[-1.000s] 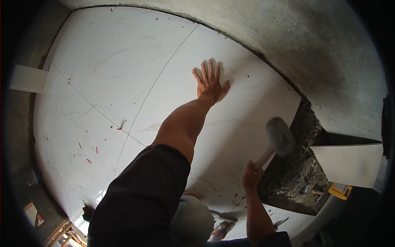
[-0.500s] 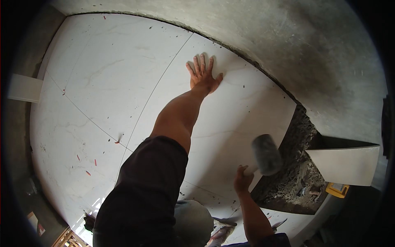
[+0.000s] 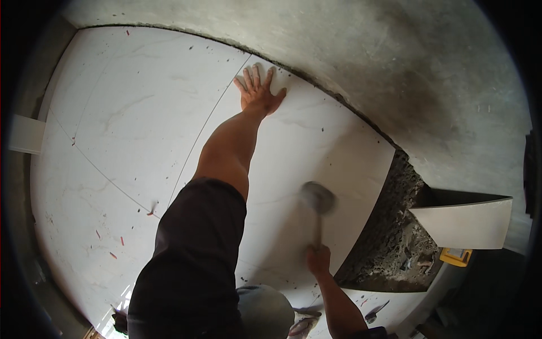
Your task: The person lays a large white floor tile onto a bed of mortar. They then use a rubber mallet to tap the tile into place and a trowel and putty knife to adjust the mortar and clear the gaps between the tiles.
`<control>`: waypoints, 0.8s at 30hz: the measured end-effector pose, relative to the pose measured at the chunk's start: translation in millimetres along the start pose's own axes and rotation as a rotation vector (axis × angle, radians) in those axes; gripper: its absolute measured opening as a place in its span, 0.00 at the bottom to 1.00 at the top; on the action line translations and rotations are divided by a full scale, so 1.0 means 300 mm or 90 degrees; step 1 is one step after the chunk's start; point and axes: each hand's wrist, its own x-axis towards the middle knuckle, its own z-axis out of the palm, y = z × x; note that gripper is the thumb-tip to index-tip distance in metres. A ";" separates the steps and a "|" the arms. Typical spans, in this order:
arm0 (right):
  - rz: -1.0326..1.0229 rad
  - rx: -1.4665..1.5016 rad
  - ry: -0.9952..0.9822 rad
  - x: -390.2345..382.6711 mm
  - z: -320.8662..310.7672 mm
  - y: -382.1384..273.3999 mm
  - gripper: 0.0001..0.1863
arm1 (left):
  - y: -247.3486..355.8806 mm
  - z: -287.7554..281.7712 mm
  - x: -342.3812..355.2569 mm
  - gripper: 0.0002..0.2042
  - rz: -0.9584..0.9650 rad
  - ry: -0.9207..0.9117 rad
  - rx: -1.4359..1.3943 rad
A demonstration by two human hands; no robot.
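My left hand [image 3: 259, 93] lies flat with fingers spread on a large white veined floor tile [image 3: 344, 169], near the tile's joint line and the far wall. In my right hand [image 3: 319, 260] is the handle of a rubber mallet [image 3: 318, 198]. Its dark grey head, smeared by motion, is over the same tile, and I cannot tell whether it touches the surface. My right fingers are wrapped round the handle.
Bare rough mortar [image 3: 395, 226] shows past the tile's right edge. A cut tile piece [image 3: 466, 223] leans there, with a yellow tool [image 3: 455, 256] beside it. Concrete wall [image 3: 361, 51] borders the far side. Small red spacers [image 3: 122, 241] lie on the left tiles.
The mallet has swung left, from beside the tile's right edge to over its surface. My left hand remains flat on the tile, slightly nearer the joint. The whole view has shifted a little.
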 end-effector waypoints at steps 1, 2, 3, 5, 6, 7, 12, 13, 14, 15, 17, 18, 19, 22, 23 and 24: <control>0.026 -0.052 -0.044 0.004 -0.018 -0.003 0.14 | -0.001 -0.001 0.011 0.38 0.001 0.001 0.002; 0.052 -0.104 -0.088 0.009 -0.025 -0.006 0.14 | -0.001 -0.002 0.024 0.38 -0.003 0.005 0.006; 0.051 -0.101 -0.089 0.017 -0.012 -0.012 0.14 | -0.004 -0.004 0.038 0.38 -0.007 0.009 0.011; 0.049 0.039 -0.031 0.002 -0.003 -0.026 0.15 | -0.017 -0.002 0.071 0.38 -0.004 0.013 0.016; 0.055 0.036 -0.032 -0.005 -0.014 -0.016 0.15 | -0.022 0.004 0.079 0.39 -0.003 0.024 0.021; 0.060 -0.034 -0.073 0.008 -0.023 -0.019 0.15 | -0.020 0.000 0.091 0.39 -0.001 0.027 0.024; 0.129 0.024 -0.037 0.027 -0.042 -0.047 0.15 | -0.044 0.005 0.148 0.42 -0.015 0.020 0.008; 0.110 -0.110 -0.102 0.031 -0.060 0.019 0.14 | -0.024 0.001 0.157 0.42 -0.008 0.023 -0.002; 0.086 -0.240 -0.174 0.052 -0.061 0.016 0.13 | -0.027 -0.002 0.162 0.42 -0.019 0.013 0.002; 0.080 -0.238 -0.170 0.061 -0.079 0.011 0.13 | -0.027 -0.002 0.166 0.42 -0.031 0.002 0.007; 0.203 -0.106 -0.060 0.066 -0.113 -0.107 0.14 | -0.055 -0.006 0.177 0.41 -0.035 0.019 0.012; 0.198 -0.106 -0.065 0.059 -0.111 -0.066 0.14 | -0.073 -0.017 0.189 0.39 -0.018 0.028 0.010; 0.227 -0.168 -0.122 0.044 -0.118 0.006 0.15 | -0.079 -0.027 0.191 0.37 0.001 0.036 0.001; 0.228 -0.192 -0.113 0.065 -0.158 0.009 0.13 | -0.088 0.006 0.149 0.31 0.305 -0.014 0.059; 0.209 -0.144 -0.063 0.062 -0.168 -0.008 0.13 | -0.106 0.010 0.122 0.31 0.298 -0.014 0.060; 0.205 -0.146 -0.069 0.053 -0.151 0.031 0.13 | -0.126 0.014 0.089 0.31 0.339 0.014 0.055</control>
